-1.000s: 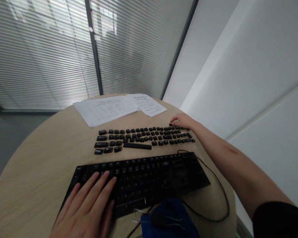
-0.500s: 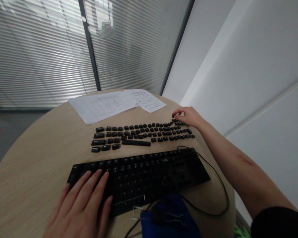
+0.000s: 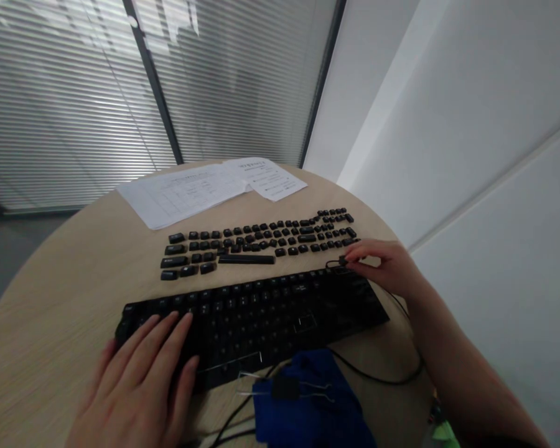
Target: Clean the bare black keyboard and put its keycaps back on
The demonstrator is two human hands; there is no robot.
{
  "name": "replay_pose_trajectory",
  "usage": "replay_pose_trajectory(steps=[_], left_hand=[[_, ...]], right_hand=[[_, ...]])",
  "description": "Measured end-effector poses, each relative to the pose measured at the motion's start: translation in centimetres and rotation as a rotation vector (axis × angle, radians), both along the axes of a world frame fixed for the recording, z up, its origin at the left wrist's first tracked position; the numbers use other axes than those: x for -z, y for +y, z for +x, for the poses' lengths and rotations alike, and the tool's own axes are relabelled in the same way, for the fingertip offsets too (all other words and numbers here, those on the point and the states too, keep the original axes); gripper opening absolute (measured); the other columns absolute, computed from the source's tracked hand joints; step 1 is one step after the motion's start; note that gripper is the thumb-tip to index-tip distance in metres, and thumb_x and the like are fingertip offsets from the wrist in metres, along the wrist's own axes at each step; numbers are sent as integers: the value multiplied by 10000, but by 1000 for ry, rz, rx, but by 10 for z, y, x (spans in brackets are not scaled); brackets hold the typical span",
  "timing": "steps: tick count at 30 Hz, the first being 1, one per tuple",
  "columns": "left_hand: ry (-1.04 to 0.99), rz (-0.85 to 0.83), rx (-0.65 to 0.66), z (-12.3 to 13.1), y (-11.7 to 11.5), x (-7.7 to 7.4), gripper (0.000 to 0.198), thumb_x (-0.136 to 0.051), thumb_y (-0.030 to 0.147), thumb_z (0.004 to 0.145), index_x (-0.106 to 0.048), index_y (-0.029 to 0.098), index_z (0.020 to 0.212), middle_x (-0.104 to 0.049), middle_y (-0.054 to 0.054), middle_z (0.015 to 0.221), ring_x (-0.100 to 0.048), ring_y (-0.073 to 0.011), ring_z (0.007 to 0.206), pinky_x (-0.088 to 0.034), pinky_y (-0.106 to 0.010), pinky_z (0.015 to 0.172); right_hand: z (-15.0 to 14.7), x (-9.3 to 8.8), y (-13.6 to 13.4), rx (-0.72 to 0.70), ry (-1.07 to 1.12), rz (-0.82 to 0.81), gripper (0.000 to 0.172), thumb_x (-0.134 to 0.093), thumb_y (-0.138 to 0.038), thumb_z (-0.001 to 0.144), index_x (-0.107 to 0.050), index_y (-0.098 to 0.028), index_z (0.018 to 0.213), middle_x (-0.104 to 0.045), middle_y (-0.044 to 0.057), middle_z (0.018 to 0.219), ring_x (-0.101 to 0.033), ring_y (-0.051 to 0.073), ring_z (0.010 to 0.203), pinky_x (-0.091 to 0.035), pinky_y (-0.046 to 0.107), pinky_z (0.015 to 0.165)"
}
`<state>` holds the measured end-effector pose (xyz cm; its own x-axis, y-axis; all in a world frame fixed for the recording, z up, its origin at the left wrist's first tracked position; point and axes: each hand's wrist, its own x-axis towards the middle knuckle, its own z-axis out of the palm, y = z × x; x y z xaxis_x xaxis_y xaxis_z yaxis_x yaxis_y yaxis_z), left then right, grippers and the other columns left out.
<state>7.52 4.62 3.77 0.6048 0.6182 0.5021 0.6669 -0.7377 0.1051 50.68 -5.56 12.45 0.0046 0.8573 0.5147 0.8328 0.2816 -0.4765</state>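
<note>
A small black plastic keycap [image 3: 343, 261] is being pinched at the far right corner of the flat black computer keyboard [image 3: 261, 314].
The right hand [image 3: 386, 269] is gripping it in its fingertips, while the left hand [image 3: 137, 379] is lying open and flat on the keyboard's left end. Rows of loose black keycaps [image 3: 261, 239] are sitting just beyond on the round pale wooden table [image 3: 65, 292].

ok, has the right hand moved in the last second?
Yes. The right hand drew back from the loose keycap rows to the far right corner of the keyboard, pinching a keycap.
</note>
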Motion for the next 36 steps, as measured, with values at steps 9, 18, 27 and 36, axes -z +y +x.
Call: replay_pose_trajectory(steps=[9,18,27,36], left_hand=[[0,4,40,2,-3,-6,604,-358,465,1026,-397,194,1565,-517,-177,1546,-447,-400,1460,-258,-627,1257],[21,2,53,1,-1,-7,621,-340,499,1035,-407,182,1565,-568,-175,1511,-508,-400,1412,-272,-634,1247],[64,13,41,1,-1,-9,659,-313,552,1029,-427,158,1544,-567,-194,1496,-497,-410,1408,-271,-640,1238],[70,-13,11,2,-1,-7,718,-259,637,1020,-492,167,1508,-589,-171,1497,-503,-397,1422,-291,-624,1238]], right_hand=[[-17,16,9,-218,-123,-233,131,-692,-199,935,-795,-254,993,-792,36,992,-739,182,911,-589,335,857],[-18,19,9,-183,-177,-265,129,-698,-201,934,-810,-257,966,-800,34,1001,-744,182,917,-578,332,877],[-18,16,11,-200,-197,-320,146,-668,-179,954,-796,-249,966,-804,26,1019,-748,173,934,-566,314,882],[-23,16,9,-143,-282,-341,143,-671,-177,956,-793,-249,975,-787,33,1025,-718,189,954,-538,350,901]])
